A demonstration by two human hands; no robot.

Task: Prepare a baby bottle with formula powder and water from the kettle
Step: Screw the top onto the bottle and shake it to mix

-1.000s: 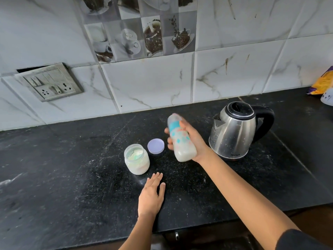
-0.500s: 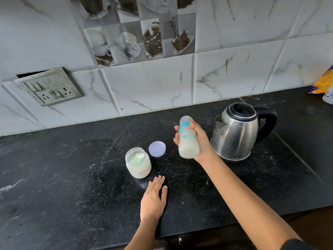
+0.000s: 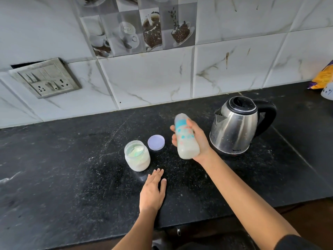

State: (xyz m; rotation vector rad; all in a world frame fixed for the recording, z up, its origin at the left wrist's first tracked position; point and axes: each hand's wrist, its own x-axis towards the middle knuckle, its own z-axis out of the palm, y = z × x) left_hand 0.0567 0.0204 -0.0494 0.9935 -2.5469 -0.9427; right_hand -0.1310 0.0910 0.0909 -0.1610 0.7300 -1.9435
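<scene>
While our left hand (image 3: 153, 192) lies flat, fingers straight, on the black counter (image 3: 72, 159) just in front of the open powder jar (image 3: 137, 156), our right hand (image 3: 200, 139) curls round the baby bottle (image 3: 185, 143). We hold it tilted between the lilac lid (image 3: 156, 142) and the steel kettle (image 3: 234, 127). Milky liquid fills its lower part.

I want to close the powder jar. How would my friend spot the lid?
Find the steel kettle on the black counter. Left of it, past the held bottle, stands the open powder jar. The lid lies behind the jar's right side: flat, round, pale purple, unlike its taller whitish neighbours.
</scene>
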